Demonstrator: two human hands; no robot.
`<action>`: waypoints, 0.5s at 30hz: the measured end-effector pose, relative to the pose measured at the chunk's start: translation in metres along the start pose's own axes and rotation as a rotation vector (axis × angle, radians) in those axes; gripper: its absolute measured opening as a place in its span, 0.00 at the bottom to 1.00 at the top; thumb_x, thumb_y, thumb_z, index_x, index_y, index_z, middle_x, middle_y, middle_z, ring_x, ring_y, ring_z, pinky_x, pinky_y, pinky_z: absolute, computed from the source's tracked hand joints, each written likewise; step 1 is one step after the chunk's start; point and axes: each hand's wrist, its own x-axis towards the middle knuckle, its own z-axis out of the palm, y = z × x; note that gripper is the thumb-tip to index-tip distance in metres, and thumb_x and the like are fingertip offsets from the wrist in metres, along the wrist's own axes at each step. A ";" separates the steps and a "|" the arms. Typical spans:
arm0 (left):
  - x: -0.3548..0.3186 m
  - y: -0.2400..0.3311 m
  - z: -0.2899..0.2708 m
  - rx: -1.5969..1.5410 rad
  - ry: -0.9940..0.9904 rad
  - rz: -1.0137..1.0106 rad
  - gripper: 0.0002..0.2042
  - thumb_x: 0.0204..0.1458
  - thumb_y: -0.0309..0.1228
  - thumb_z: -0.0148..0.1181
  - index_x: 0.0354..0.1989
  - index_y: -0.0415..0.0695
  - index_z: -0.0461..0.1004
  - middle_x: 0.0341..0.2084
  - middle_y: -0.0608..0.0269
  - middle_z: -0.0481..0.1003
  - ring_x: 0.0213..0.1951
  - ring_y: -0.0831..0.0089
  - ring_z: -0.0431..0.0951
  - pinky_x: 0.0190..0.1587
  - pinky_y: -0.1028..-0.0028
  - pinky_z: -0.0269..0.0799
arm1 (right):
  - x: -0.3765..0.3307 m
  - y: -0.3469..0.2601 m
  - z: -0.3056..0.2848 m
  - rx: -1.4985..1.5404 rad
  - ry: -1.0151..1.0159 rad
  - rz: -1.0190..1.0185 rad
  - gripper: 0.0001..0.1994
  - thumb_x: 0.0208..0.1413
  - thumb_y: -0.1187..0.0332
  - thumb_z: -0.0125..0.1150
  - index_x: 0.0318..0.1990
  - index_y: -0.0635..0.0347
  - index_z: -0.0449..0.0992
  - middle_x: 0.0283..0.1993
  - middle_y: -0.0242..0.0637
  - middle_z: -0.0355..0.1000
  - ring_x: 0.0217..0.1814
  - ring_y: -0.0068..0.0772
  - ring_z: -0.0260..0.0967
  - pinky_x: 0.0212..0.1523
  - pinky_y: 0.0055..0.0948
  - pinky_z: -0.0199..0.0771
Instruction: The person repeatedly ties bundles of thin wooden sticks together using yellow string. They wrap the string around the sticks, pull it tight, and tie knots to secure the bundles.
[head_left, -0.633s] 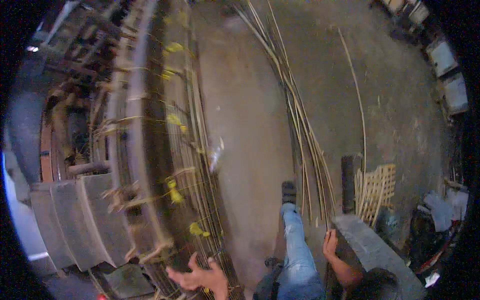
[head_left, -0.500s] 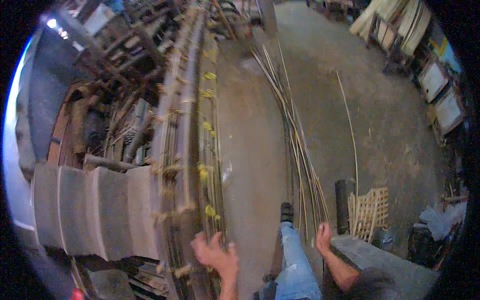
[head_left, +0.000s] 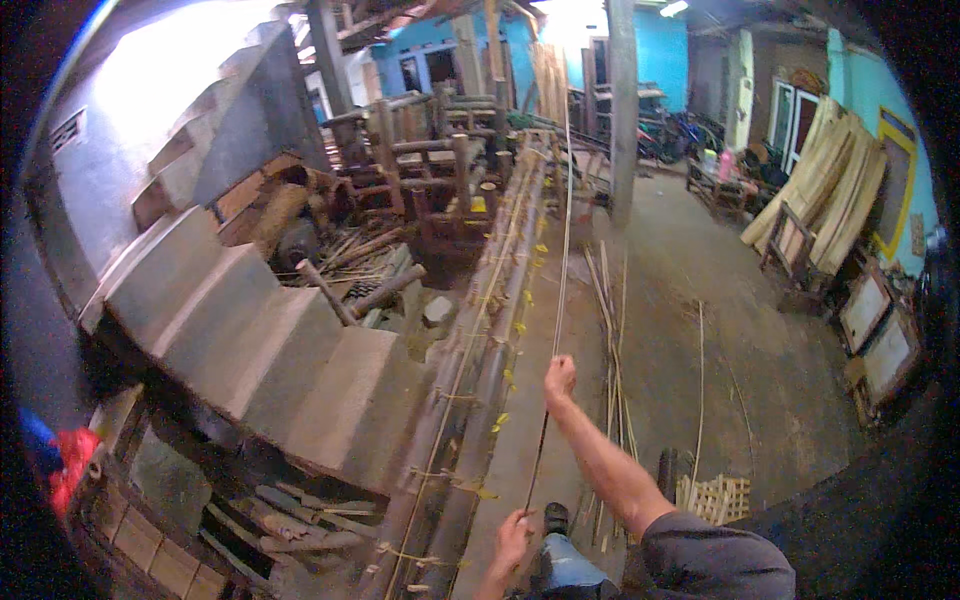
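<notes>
A long thin strip [head_left: 564,250], which looks like split bamboo, runs lengthwise ahead of me. My right hand [head_left: 562,382] is closed round it, with the arm stretched forward. Lower and nearer my body, my left hand [head_left: 512,538] grips the strip's near part. Just left of both hands lie long poles [head_left: 470,390] lashed side by side, with pale cords and yellow ties along them. To the right of my right hand, several similar thin strips [head_left: 610,330] rest loosely bunched on the floor.
Concrete steps [head_left: 290,340] rise on the left, with stacked bamboo furniture [head_left: 430,150] beyond. A grey post [head_left: 622,120] stands ahead. Another strip [head_left: 700,370] and a woven lattice piece [head_left: 715,497] lie to the right. Pale boards [head_left: 825,190] lean at the far right.
My hands were apart with nothing visible in them; now both hold one long strip. The right hand has moved forward and left. The view has tilted up, showing more of the far room.
</notes>
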 end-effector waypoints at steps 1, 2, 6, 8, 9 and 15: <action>-0.029 0.011 -0.017 0.109 0.059 -0.038 0.15 0.60 0.32 0.44 0.52 0.44 0.72 0.25 0.67 0.73 0.25 0.83 0.67 0.29 0.79 0.64 | -0.029 0.008 0.005 0.003 -0.008 -0.025 0.12 0.56 0.61 0.51 0.34 0.63 0.70 0.32 0.49 0.73 0.36 0.48 0.71 0.38 0.44 0.68; -0.044 0.002 -0.033 0.124 0.077 0.035 0.15 0.60 0.32 0.45 0.51 0.45 0.73 0.27 0.65 0.74 0.27 0.81 0.69 0.31 0.78 0.66 | -0.056 0.011 0.012 0.009 -0.022 -0.049 0.12 0.56 0.61 0.52 0.33 0.63 0.70 0.32 0.49 0.73 0.35 0.48 0.71 0.38 0.44 0.68; -0.095 -0.038 -0.071 0.239 0.185 0.136 0.15 0.58 0.35 0.50 0.50 0.45 0.74 0.32 0.58 0.78 0.35 0.68 0.78 0.41 0.69 0.72 | -0.127 0.019 0.029 0.068 -0.053 0.008 0.10 0.55 0.63 0.52 0.32 0.63 0.71 0.28 0.45 0.73 0.32 0.45 0.71 0.36 0.43 0.69; -0.108 -0.058 -0.089 0.303 0.250 0.165 0.18 0.58 0.39 0.49 0.52 0.44 0.72 0.42 0.55 0.73 0.43 0.61 0.75 0.48 0.62 0.69 | -0.148 0.021 0.055 0.060 -0.071 0.024 0.10 0.55 0.64 0.52 0.31 0.62 0.72 0.24 0.40 0.72 0.29 0.38 0.71 0.33 0.40 0.70; -0.106 -0.085 -0.100 0.333 0.268 0.212 0.19 0.60 0.42 0.48 0.53 0.43 0.71 0.51 0.54 0.68 0.49 0.57 0.71 0.53 0.58 0.65 | -0.161 0.017 0.062 0.087 -0.100 0.050 0.09 0.55 0.64 0.52 0.32 0.61 0.72 0.24 0.39 0.72 0.28 0.36 0.71 0.31 0.38 0.70; -0.181 -0.016 -0.149 0.521 0.355 0.126 0.20 0.63 0.42 0.41 0.57 0.42 0.67 0.58 0.51 0.64 0.55 0.50 0.67 0.58 0.58 0.62 | -0.205 0.004 0.043 0.508 -0.547 0.311 0.07 0.56 0.68 0.52 0.33 0.61 0.72 0.27 0.36 0.71 0.23 0.28 0.67 0.21 0.29 0.68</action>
